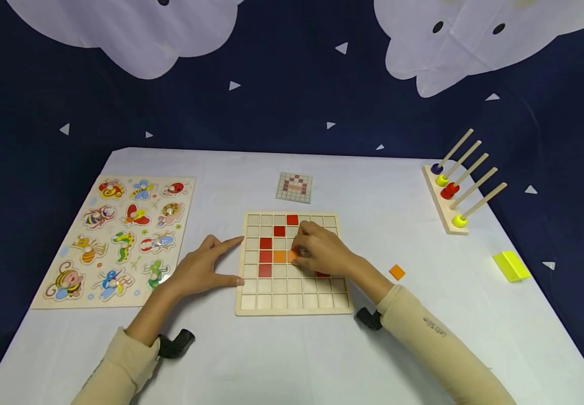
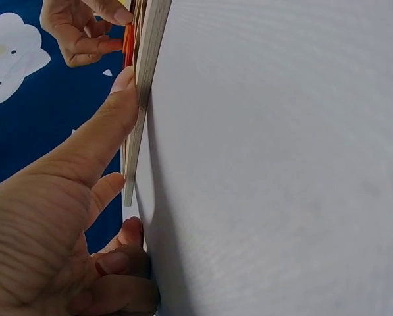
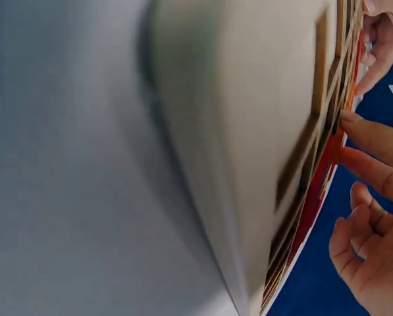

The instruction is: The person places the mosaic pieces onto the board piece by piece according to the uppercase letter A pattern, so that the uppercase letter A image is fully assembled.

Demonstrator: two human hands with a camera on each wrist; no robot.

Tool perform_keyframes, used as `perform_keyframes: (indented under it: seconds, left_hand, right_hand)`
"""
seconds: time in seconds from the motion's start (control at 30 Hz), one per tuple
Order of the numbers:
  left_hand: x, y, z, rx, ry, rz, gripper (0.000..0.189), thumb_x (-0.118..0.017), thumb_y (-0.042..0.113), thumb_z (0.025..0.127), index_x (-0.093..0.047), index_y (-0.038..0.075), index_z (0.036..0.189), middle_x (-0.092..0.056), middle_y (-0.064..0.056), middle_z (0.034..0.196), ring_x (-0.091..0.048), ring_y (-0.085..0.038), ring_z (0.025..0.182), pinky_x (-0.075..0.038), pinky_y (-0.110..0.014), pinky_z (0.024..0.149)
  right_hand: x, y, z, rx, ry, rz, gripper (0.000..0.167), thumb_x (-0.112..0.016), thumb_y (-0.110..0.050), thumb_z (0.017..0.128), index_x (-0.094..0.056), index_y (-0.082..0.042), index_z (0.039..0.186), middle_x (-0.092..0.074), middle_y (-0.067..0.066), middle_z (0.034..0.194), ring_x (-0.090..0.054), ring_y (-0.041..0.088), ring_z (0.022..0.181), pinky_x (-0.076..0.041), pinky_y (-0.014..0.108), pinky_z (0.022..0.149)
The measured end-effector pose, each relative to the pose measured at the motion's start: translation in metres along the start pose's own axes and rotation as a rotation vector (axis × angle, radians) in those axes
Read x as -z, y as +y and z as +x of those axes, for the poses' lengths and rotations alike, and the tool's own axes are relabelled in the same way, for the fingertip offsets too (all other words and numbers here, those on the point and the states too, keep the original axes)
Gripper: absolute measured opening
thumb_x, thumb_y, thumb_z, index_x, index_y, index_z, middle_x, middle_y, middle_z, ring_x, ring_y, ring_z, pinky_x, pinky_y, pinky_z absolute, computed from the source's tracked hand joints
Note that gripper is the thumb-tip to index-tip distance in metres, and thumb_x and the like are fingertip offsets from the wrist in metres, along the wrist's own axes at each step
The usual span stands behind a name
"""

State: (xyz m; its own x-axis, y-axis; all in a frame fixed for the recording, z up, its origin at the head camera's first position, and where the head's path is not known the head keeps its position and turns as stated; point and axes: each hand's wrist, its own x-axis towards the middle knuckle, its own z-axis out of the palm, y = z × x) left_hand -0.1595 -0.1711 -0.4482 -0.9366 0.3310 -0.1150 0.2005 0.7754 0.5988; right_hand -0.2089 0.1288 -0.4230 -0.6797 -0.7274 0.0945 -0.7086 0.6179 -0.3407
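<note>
A wooden grid board (image 1: 259, 302) lies mid-table, with several red tiles (image 1: 265, 256) and an orange tile (image 1: 279, 256) set in its squares. My right hand (image 1: 324, 247) is over the board's middle, and its thumb and fingertips pinch another orange tile (image 1: 292, 256) at the square just right of the first orange one. In the right wrist view, the fingers (image 3: 374, 135) come down at the grid. My left hand (image 1: 198, 267) rests at the board's left edge, index finger and thumb spread and touching its side. The right hand hides some squares.
Behind the board lies a small pattern card (image 1: 294, 187). A loose orange tile (image 1: 397, 272) is right of the board, with a yellow block (image 1: 512, 266) farther right. A peg stand with beads (image 1: 446, 211) stands back right; an insect puzzle board (image 1: 135, 225) is at left.
</note>
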Motion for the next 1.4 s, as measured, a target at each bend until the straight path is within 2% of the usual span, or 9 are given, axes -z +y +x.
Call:
perform_keyframes:
  seconds: [0.2, 0.3, 0.43, 0.53, 0.67, 0.83, 0.97, 1.17, 1.4]
  left_hand:
    - [0.001, 0.002, 0.001, -0.001, 0.003, 0.007, 0.094, -0.086, 0.051, 0.07, -0.046, 0.023, 0.15, -0.045, -0.006, 0.101, -0.044, -0.018, 0.071, -0.036, -0.031, 0.061]
    - [0.001, 0.002, 0.001, 0.002, -0.001, 0.006, 0.094, -0.086, 0.052, 0.07, -0.046, 0.023, 0.15, -0.045, -0.006, 0.101, -0.044, -0.018, 0.071, -0.036, -0.031, 0.061]
    - [0.0, 0.002, 0.003, 0.001, -0.006, 0.007, 0.094, -0.085, 0.052, 0.071, -0.045, 0.023, 0.15, -0.045, -0.007, 0.102, -0.044, -0.018, 0.071, -0.036, -0.03, 0.061]
    - [0.002, 0.003, 0.004, -0.001, 0.003, 0.013, 0.094, -0.086, 0.051, 0.071, -0.045, 0.022, 0.15, -0.045, -0.007, 0.102, -0.044, -0.018, 0.07, -0.036, -0.031, 0.061]
    - [0.005, 0.005, 0.004, -0.009, 0.005, 0.016, 0.094, -0.085, 0.052, 0.071, -0.045, 0.022, 0.15, -0.045, -0.008, 0.102, -0.045, -0.018, 0.07, -0.036, -0.031, 0.061]
    - [0.006, 0.003, -0.001, -0.002, 0.004, 0.015, 0.093, -0.085, 0.051, 0.071, -0.045, 0.021, 0.15, -0.045, -0.008, 0.101, -0.044, -0.018, 0.07, -0.036, -0.031, 0.06]
    - [0.005, 0.0, -0.006, 0.011, 0.007, 0.011, 0.093, -0.086, 0.05, 0.071, -0.046, 0.021, 0.15, -0.044, -0.007, 0.1, -0.043, -0.018, 0.07, -0.035, -0.031, 0.06]
    - [0.003, -0.001, -0.004, -0.001, 0.01, 0.001, 0.093, -0.086, 0.05, 0.071, -0.046, 0.021, 0.15, -0.044, -0.007, 0.099, -0.042, -0.018, 0.07, -0.035, -0.031, 0.06]
    - [0.001, 0.0, -0.001, -0.006, -0.003, 0.001, 0.093, -0.085, 0.051, 0.071, -0.045, 0.022, 0.15, -0.045, -0.008, 0.1, -0.043, -0.018, 0.069, -0.036, -0.031, 0.06]
  right_hand:
    - [-0.002, -0.003, -0.002, -0.035, 0.013, -0.014, 0.018, -0.081, -0.025, 0.084, -0.074, -0.011, 0.093, -0.05, 0.001, 0.091, -0.044, 0.014, 0.083, -0.043, 0.027, 0.071]
    - [0.002, -0.003, -0.005, -0.064, 0.005, -0.012, 0.023, -0.08, -0.029, 0.085, -0.075, -0.011, 0.097, -0.05, 0.002, 0.093, -0.044, 0.014, 0.083, -0.042, 0.028, 0.071]
    - [0.015, 0.001, -0.017, -0.146, 0.021, 0.02, 0.034, -0.081, -0.034, 0.083, -0.075, -0.01, 0.106, -0.052, 0.005, 0.099, -0.045, 0.015, 0.084, -0.041, 0.029, 0.07]
    - [0.026, 0.011, -0.034, -0.218, 0.044, 0.035, 0.042, -0.082, -0.035, 0.082, -0.074, -0.008, 0.112, -0.053, 0.007, 0.101, -0.044, 0.016, 0.086, -0.04, 0.03, 0.068]
    - [0.036, 0.029, -0.068, -0.298, 0.071, 0.002, 0.045, -0.086, -0.034, 0.077, -0.075, -0.008, 0.112, -0.053, 0.007, 0.102, -0.045, 0.017, 0.087, -0.041, 0.032, 0.068]
    - [0.041, 0.049, -0.112, -0.39, 0.1, -0.048, 0.042, -0.087, -0.029, 0.075, -0.075, -0.005, 0.107, -0.053, 0.007, 0.098, -0.045, 0.016, 0.083, -0.041, 0.032, 0.067]
    - [0.043, 0.059, -0.138, -0.433, 0.122, -0.07, 0.038, -0.086, -0.025, 0.077, -0.075, -0.003, 0.105, -0.053, 0.008, 0.095, -0.044, 0.016, 0.08, -0.04, 0.032, 0.066]
    - [0.044, 0.068, -0.161, -0.48, 0.16, -0.113, 0.031, -0.086, -0.023, 0.076, -0.076, -0.004, 0.098, -0.052, 0.006, 0.092, -0.047, 0.017, 0.081, -0.044, 0.037, 0.066]
    - [0.039, 0.073, -0.172, -0.493, 0.186, -0.072, 0.02, -0.084, -0.019, 0.079, -0.075, -0.003, 0.088, -0.054, 0.004, 0.088, -0.047, 0.015, 0.077, -0.044, 0.036, 0.066]
